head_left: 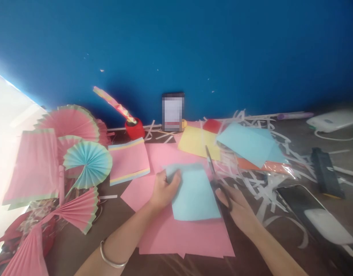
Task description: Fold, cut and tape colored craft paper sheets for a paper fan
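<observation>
My left hand (166,188) grips a light blue sheet of paper (196,195) at its left edge, the thumb lying on top. In my right hand (236,205) is a pair of scissors (210,163), its blades pointing up and away along the sheet's right edge. Whether the blades touch the paper is too blurred to tell. Beneath the blue sheet lie several pink sheets (182,239), overlapping on the dark table. My right fingers partly hide the scissor handles.
Pleated paper fans (87,165) crowd the left side, near a red pot (134,128). Yellow paper (198,142), blue paper (248,142) and white paper strips (268,191) lie behind and to the right. A phone (298,199) rests at right. A blue wall (176,50) bounds the back.
</observation>
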Demonstrator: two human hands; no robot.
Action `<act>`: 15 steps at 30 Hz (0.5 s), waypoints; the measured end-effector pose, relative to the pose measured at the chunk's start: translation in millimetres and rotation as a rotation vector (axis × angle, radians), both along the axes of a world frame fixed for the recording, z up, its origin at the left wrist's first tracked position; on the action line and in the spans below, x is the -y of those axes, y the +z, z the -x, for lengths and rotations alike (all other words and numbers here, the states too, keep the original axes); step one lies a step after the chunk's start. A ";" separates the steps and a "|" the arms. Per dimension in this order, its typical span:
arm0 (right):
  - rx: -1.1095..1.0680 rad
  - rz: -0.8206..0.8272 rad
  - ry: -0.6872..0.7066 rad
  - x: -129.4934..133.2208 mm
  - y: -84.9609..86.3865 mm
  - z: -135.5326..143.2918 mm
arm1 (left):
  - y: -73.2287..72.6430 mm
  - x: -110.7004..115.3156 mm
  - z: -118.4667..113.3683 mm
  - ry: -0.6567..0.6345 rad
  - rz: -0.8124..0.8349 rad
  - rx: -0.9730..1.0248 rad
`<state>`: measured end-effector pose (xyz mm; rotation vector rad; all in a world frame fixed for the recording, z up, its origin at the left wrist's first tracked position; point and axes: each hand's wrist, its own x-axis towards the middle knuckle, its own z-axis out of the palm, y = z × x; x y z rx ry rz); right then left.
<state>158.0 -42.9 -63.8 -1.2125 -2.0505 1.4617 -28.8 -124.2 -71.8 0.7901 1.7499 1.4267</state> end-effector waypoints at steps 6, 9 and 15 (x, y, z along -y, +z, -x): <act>0.064 0.050 -0.236 9.4 -4.6 -8.9 | 3.9 0.9 1.7 0.054 -0.004 0.062; 0.051 0.036 -0.232 12.3 -1.6 -9.4 | 7.0 2.2 0.8 -0.014 0.029 0.111; 0.073 -0.020 -0.213 10.6 -1.8 -12.1 | 14.3 2.7 -0.7 -0.071 0.050 0.152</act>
